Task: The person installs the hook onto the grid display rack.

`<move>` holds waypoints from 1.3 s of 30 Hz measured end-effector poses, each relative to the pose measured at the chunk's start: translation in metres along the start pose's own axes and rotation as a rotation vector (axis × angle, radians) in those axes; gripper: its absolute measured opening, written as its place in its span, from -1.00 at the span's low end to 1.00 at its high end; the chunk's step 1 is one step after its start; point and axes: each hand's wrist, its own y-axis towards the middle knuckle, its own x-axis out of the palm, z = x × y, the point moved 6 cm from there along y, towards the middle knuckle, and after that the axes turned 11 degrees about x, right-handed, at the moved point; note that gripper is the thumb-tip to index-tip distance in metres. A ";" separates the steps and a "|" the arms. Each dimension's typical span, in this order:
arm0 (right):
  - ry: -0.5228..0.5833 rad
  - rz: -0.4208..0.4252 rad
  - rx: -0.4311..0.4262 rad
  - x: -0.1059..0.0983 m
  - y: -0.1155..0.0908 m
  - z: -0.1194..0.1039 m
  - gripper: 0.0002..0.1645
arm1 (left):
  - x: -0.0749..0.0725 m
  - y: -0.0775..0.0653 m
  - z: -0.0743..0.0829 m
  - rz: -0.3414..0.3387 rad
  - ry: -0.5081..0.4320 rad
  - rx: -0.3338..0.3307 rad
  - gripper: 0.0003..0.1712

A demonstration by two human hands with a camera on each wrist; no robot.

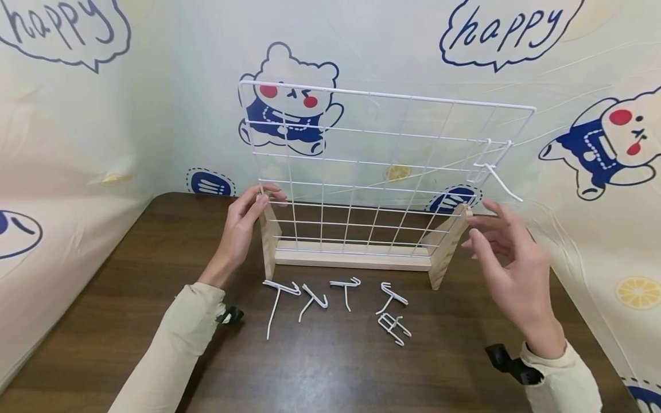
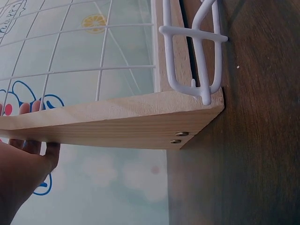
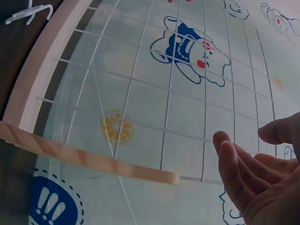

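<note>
A white wire grid rack (image 1: 361, 186) stands upright on a wooden base. My left hand (image 1: 244, 217) grips the top of its left wooden side piece (image 1: 269, 241), thumb in front and fingers reaching behind. In the left wrist view, fingers (image 2: 32, 146) show at that wooden piece (image 2: 108, 126). A white hook (image 1: 503, 182) hangs at the grid's upper right edge, its prong pointing outward. Just below it is my right hand (image 1: 511, 269), fingers loosely bent and holding nothing, beside the right wooden side piece (image 1: 448, 246). The right wrist view shows this hand (image 3: 262, 180) beside the grid.
Several white hooks lie in front of the rack on the brown table (image 1: 320, 367), including a long one (image 1: 273, 304) at left and a double-pronged one (image 1: 393, 327) at right. Behind the table hangs a patterned cloth (image 1: 170, 103) with cartoon bears.
</note>
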 end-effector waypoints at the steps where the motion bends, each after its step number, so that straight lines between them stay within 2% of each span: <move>1: -0.002 -0.003 0.001 0.002 -0.001 0.001 -0.30 | 0.000 0.000 0.000 0.000 0.003 -0.002 -0.60; 9: -0.008 -0.022 -0.040 0.013 -0.007 -0.002 -0.36 | 0.000 0.000 0.000 0.000 0.004 -0.005 -0.60; 15: 0.003 -0.075 -0.060 0.025 -0.011 -0.003 -0.45 | 0.000 0.000 -0.001 0.001 0.004 -0.001 -0.61; 21: 0.025 -0.167 -0.100 0.046 -0.017 -0.003 -0.59 | 0.000 0.000 -0.001 0.002 0.000 0.006 -0.62; 26: 0.000 -0.246 -0.137 0.065 -0.024 -0.003 -0.72 | 0.001 0.000 0.000 0.005 -0.007 0.014 -0.61; 30: -0.021 -0.287 -0.172 0.076 -0.028 -0.001 -0.75 | 0.001 -0.001 -0.001 0.005 -0.006 0.012 -0.61; 39: -0.086 -0.459 -0.116 0.092 -0.035 0.008 -0.85 | 0.002 0.000 -0.001 0.007 -0.040 0.019 -0.61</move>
